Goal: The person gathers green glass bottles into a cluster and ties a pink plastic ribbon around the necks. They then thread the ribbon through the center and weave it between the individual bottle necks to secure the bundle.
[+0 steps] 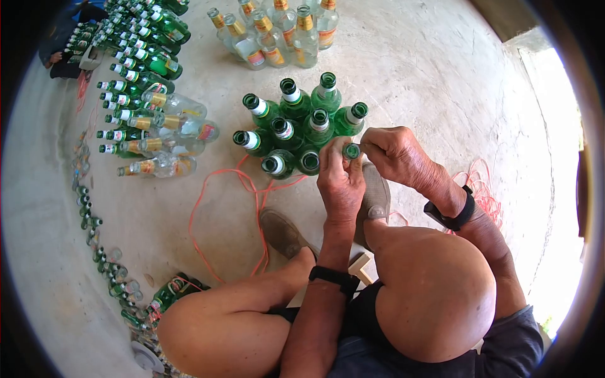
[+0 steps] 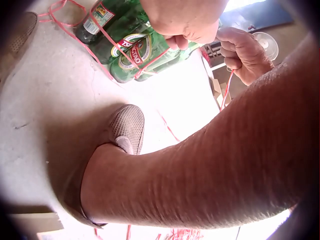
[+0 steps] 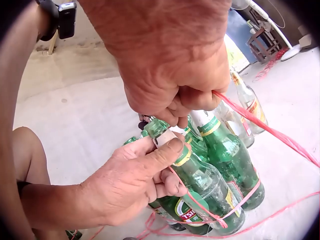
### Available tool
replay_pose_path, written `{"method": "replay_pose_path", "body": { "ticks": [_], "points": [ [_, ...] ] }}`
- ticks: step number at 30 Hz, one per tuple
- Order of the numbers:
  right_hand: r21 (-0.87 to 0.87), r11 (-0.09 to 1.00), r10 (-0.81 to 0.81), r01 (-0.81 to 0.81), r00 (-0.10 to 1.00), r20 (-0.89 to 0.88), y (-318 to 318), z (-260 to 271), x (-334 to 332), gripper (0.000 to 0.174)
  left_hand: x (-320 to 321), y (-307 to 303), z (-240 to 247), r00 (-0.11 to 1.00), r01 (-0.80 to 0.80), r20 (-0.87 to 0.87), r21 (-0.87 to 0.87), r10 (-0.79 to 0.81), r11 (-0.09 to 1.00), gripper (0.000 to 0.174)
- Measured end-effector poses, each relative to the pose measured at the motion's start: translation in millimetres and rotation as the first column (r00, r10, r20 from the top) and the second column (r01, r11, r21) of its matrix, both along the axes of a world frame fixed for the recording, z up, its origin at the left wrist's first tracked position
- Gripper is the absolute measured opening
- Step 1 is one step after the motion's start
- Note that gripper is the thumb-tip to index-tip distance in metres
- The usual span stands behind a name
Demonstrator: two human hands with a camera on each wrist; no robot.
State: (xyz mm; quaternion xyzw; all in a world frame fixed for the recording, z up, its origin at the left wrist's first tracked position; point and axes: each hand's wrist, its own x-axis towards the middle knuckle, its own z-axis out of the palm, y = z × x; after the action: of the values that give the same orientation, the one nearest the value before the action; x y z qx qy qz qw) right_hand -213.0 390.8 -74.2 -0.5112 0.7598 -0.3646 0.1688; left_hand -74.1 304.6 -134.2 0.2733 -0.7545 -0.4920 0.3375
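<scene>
Twine (image 3: 270, 129), pink, runs from the curled fist of the right hand (image 1: 400, 154), which grips it just beside the top of a green bottle (image 1: 351, 151); the left hand (image 1: 340, 183) holds that bottle's neck between thumb and fingers. The bottle stands at the near right of upright green bottles (image 1: 318, 129), with pink strands round their lower bodies; clear bottles (image 1: 305, 47) stand beyond
</scene>
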Motion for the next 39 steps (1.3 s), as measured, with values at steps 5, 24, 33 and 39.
{"method": "replay_pose_path", "body": {
  "ticks": [5,24,33,39],
  "points": [
    [-0.021,1.0,0.013,-0.016,0.994,-0.105,8.8,-6.7,11.0,0.01,-0.2,0.8,-2.4,1.0,-0.021,-0.008,-0.044,0.02,0.999,0.03],
    [0.141,0.968,0.252,-0.21,0.854,-0.455,23.2,10.9,35.8,0.023,-1.4,3.7,-5.8,0.99,-0.074,-0.118,0.021,0.076,0.997,0.036],
    [0.196,0.931,0.365,-0.309,0.827,-0.428,12.6,23.0,34.1,0.018,1.7,4.1,-12.0,0.996,-0.061,-0.063,0.061,0.064,0.996,0.035],
    [0.22,0.916,0.4,-0.335,0.801,-0.446,8.8,25.9,35.0,0.018,-1.2,4.1,-10.3,0.991,-0.128,-0.037,-0.041,0.126,0.991,0.04]
  ]
}}
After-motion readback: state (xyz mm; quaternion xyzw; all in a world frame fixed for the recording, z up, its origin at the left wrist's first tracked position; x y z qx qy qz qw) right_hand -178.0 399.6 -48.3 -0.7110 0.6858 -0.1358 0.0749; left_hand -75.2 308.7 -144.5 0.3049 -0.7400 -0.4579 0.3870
